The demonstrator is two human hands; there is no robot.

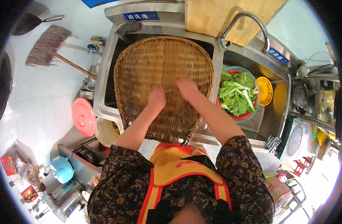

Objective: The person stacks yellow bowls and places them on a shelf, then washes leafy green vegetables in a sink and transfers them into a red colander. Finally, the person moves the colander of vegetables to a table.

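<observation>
A shallow woven wicker basket point(159, 61) rests across the left basin of a steel double sink point(100, 89). Both my hands are over its middle, side by side and a little apart. My left hand point(157, 96) is blurred with its fingers curled down; a small green stem piece point(167, 91) shows at its right side. Slightly farther forward is my right hand point(187, 87), also blurred, its fingertips hidden under the hand. Whether either hand grips anything is not visible. In the right basin, leafy greens point(236, 92) fill a red strainer point(246, 115) set inside a teal basin point(238, 121).
A yellow plastic basket point(267, 91) stands beside the greens. A curved faucet point(249, 15) rises behind the divider, before a wooden board point(201, 16). A dark scrubber point(129, 27) lies on the back left rim. Left of the sink are a pink lid point(82, 116) and a mop point(49, 44).
</observation>
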